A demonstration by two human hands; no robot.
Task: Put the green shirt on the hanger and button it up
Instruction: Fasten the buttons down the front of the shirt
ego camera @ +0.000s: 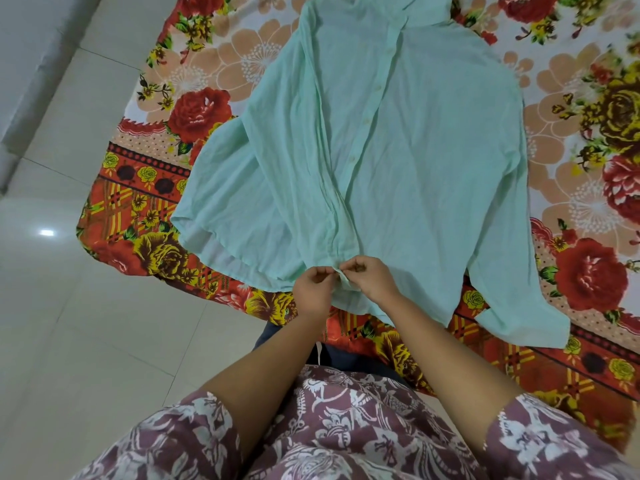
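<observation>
The pale green shirt [398,150] lies flat, front up, on a flowered bedspread, collar at the far end and hem toward me. Its front placket runs down the middle with several white buttons showing, and the front looks closed along it. Both sleeves spread out to the sides. My left hand [313,287] and my right hand [369,277] meet at the bottom of the placket near the hem, each pinching the fabric edge there between fingers and thumb. The hanger is hidden; I cannot tell whether it is inside the shirt.
The bedspread [194,109] is covered in red and yellow roses, and its near edge runs diagonally in front of me. Light floor tiles [69,306] fill the left side. My patterned purple clothing fills the bottom of the view.
</observation>
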